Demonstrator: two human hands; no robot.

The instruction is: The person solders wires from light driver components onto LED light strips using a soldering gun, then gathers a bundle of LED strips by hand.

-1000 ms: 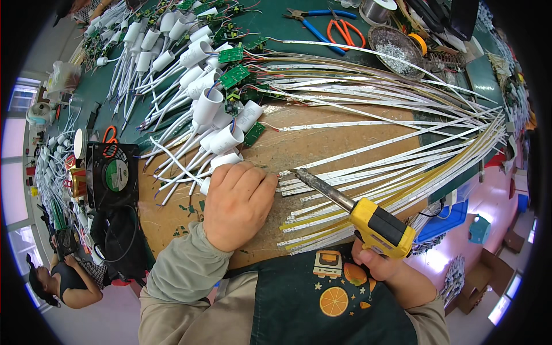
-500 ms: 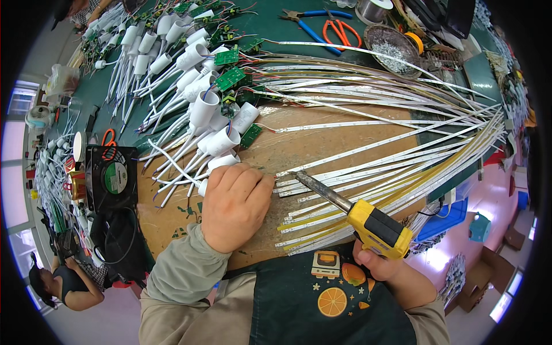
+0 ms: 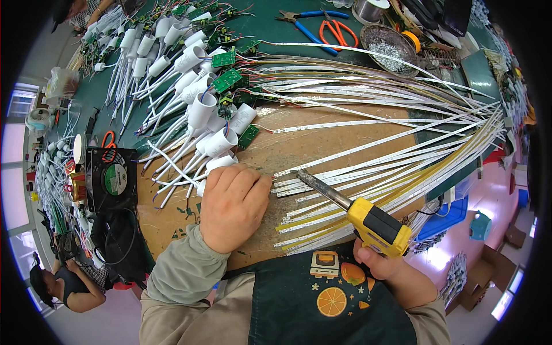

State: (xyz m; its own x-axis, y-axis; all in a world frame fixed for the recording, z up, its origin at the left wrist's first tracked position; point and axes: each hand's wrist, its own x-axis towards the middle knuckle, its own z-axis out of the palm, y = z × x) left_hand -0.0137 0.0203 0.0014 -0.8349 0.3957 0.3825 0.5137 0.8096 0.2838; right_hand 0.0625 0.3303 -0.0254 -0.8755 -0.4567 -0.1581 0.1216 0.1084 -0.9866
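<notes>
My left hand (image 3: 234,208) is closed, its fingers pinched together. Thin wires show at its fingertips, close to the ends of the LED strips; the rest of what it grips is hidden. A white cylindrical housing (image 3: 222,160) lies partly under its knuckles. My right hand (image 3: 376,257) is wrapped round the handle of a yellow and black soldering gun (image 3: 376,226). The gun's dark tip (image 3: 301,174) points left, at the strip ends near my left fingertips. White LED strips (image 3: 339,176) fan out to the right, several of them with yellowish backs.
Further white housings (image 3: 201,109) with cables and green circuit boards (image 3: 226,80) crowd the upper left. Blue-handled cutters (image 3: 316,35), orange-handled pliers (image 3: 339,31), a bowl of solder bits (image 3: 391,64) and a solder spool (image 3: 370,10) lie at the back. A black fan (image 3: 112,179) stands left.
The view has shifted very slightly. My left hand, my right hand and the soldering gun keep nearly the same places, with the tip still at the strip ends.
</notes>
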